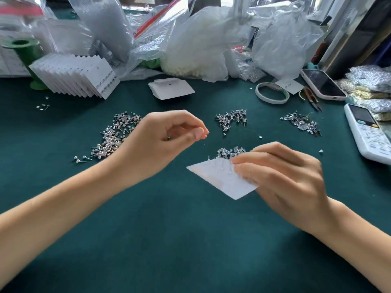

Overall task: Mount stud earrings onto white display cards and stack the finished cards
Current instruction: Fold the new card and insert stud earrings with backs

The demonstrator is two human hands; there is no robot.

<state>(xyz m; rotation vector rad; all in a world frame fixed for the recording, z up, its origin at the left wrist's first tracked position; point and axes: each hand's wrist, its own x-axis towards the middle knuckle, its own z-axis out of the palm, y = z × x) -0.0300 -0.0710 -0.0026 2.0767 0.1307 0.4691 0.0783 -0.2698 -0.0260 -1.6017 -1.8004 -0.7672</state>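
The right hand (281, 178) holds a white card (222, 180) just above the green table (169, 240). Its fingers curl over the card's right side, and the card is tilted. A few thin posts stick up along the card's top edge.

The left hand (167, 142) is raised beside the card, apart from it. Its thumb and first finger are pinched tight together — what sits between them is too small to tell. The other fingers curl in.

Little heaps of studs lie on the table. A big heap (114, 136) is behind the left hand. One small heap (231, 119) is past the card, and one more (300, 122) is off to the right. Another small heap (230, 152) lies just behind the card.

Far back on the left stands a stack of done cards (78, 77), fanned out and leaning. Near the middle lies a low pile of blank cards (171, 88).

At the back are plastic bags (201, 45). To the right lie a tape roll (271, 93), a phone (322, 84) and a white calculator (368, 132) — all well apart from the hands
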